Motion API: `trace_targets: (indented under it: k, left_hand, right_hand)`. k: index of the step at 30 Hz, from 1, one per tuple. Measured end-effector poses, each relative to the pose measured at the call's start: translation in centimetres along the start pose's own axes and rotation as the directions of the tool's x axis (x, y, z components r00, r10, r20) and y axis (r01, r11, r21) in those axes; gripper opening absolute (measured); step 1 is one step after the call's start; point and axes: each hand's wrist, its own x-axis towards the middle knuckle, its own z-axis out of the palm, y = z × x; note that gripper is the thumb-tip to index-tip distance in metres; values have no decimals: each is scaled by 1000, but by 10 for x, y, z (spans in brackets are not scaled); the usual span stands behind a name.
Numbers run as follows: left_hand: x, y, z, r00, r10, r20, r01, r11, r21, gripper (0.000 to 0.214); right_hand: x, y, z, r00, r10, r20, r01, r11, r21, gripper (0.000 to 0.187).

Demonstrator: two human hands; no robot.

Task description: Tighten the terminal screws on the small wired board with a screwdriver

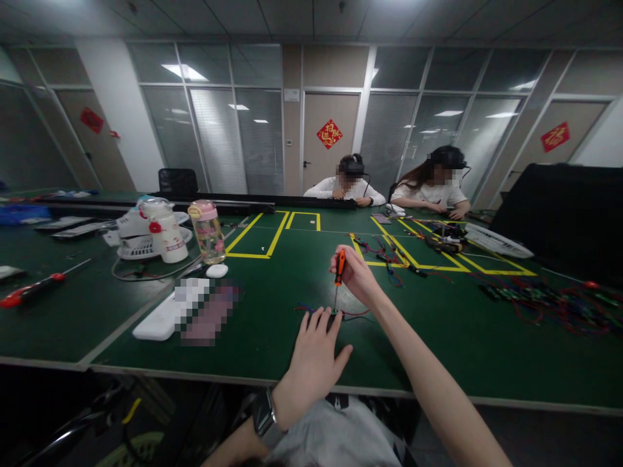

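Note:
In the head view, my right hand [357,275] is closed around the handle of an orange and black screwdriver [340,267]. The screwdriver stands nearly upright, its thin shaft pointing down at a small dark part with a bit of green [335,316]. Red, blue and black wires run out from both sides of that part along the green table. My left hand [316,350] lies palm down just in front, fingers stretched out, fingertips on or against the part. Those fingers hide much of it, so whether the tip sits in a screw cannot be made out.
Left of my hands lie a white flat box [163,318] and a white oval case [217,271]. Behind them stand a pink-lidded bottle [208,233] and a white jug [168,233]. A red screwdriver [34,290] lies far left. Wire bundles [540,298] cover the right. Two people sit opposite.

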Motion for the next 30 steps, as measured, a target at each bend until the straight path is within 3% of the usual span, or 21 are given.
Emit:
trace_targets:
  k: [8, 30]
  left_hand:
    - [0, -2, 1, 1000, 1, -6, -1, 1000, 4, 57]
    - [-3, 0, -7, 1000, 11, 7, -11, 1000, -23, 53]
  right_hand:
    - [1, -2, -5, 998, -51, 24, 51, 999, -5, 24]
    - [0, -2, -6, 999, -39, -36, 39, 999, -11, 25]
